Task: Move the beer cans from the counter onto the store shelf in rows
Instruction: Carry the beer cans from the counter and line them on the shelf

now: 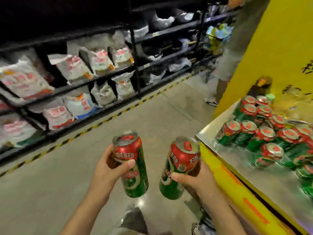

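My left hand grips a tall red-and-green beer can around its upper body, upright over the floor. My right hand grips a second beer can, tilted slightly left, close beside the first. Both cans hang in front of me above the aisle floor. On the right, the shiny metal counter with a yellow front carries several more red-topped green cans, clustered toward its far and right side.
Dark metal shelving runs along the left with bagged goods on its levels. A yellow-black hazard stripe marks the floor in front of it. Another person's legs stand at the far end by a yellow wall.
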`<state>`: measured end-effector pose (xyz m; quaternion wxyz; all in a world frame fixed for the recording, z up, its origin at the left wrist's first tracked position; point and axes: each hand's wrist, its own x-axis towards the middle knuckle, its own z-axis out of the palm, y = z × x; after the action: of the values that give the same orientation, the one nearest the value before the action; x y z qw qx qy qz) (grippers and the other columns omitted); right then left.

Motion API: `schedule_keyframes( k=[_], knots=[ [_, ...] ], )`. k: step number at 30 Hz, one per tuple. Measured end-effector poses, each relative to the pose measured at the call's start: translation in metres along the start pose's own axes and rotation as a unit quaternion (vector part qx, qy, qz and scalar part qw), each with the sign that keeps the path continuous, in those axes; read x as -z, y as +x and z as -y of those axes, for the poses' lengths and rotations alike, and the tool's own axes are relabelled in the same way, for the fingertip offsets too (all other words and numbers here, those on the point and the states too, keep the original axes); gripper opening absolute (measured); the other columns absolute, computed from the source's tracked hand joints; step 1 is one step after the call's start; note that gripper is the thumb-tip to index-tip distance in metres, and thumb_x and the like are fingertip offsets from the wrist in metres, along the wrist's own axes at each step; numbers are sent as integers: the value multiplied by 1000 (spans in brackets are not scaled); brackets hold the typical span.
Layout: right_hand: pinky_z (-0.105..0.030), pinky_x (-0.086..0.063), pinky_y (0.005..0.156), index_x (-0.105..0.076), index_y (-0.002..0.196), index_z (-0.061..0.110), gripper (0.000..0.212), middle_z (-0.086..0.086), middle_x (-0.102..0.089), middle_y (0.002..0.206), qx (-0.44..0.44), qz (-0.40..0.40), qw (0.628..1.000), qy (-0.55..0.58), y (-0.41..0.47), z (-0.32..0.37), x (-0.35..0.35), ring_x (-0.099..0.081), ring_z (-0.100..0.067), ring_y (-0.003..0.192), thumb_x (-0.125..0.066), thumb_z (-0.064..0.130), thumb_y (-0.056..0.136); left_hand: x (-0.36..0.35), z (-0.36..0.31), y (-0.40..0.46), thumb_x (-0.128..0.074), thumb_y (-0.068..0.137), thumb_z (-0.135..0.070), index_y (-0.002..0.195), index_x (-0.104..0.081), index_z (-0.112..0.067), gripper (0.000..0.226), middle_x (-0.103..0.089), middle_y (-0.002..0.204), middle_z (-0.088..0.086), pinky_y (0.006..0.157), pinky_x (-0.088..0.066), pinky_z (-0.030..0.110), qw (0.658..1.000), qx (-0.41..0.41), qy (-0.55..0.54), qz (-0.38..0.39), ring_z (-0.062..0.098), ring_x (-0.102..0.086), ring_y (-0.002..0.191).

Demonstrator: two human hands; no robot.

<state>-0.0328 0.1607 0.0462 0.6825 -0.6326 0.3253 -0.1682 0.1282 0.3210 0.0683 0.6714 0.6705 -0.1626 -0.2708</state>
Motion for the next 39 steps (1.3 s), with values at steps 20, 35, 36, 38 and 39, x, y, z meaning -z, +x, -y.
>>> schedule_keyframes(
  k=[20,35,36,38,39],
  knots=[
    [-22,-53,75,-56,117,29,89,7,-68,108,31,205,976,-66,211,96,-393,-62,-12,103,-83,43,32,347,-66,143,-76,63,-15,94,-55,-36,43,-65,91,-10,67,-44,22,965,-47,15,-258,-10,-62,75],
    [-33,-48,86,-53,115,31,75,6,-62,112,39,262,960,-92,481,172,-556,-56,-15,107,-85,24,47,463,-118,392,-72,53,-32,99,-56,-38,50,-67,96,-9,71,-46,23,931,-48,-22,-361,3,-62,89],
    [-31,-48,84,-54,109,34,69,7,-63,110,41,275,957,-89,497,178,-567,-57,-13,105,-85,24,48,471,-122,407,-72,53,-33,99,-56,-38,49,-67,96,-10,70,-46,23,927,-52,-21,-372,2,-62,88],
    [-26,-48,77,-54,103,35,61,9,-64,105,42,293,951,-86,526,188,-589,-58,-9,101,-85,17,54,488,-130,434,-72,54,-33,100,-56,-38,49,-66,99,-9,70,-47,24,920,-57,-23,-387,4,-61,91],
    [-24,-47,74,-54,101,34,59,10,-64,103,41,297,950,-86,541,192,-600,-58,-8,98,-85,12,57,496,-135,448,-71,54,-33,99,-56,-38,48,-66,100,-8,71,-47,24,917,-57,-26,-393,6,-61,93]
  ],
)
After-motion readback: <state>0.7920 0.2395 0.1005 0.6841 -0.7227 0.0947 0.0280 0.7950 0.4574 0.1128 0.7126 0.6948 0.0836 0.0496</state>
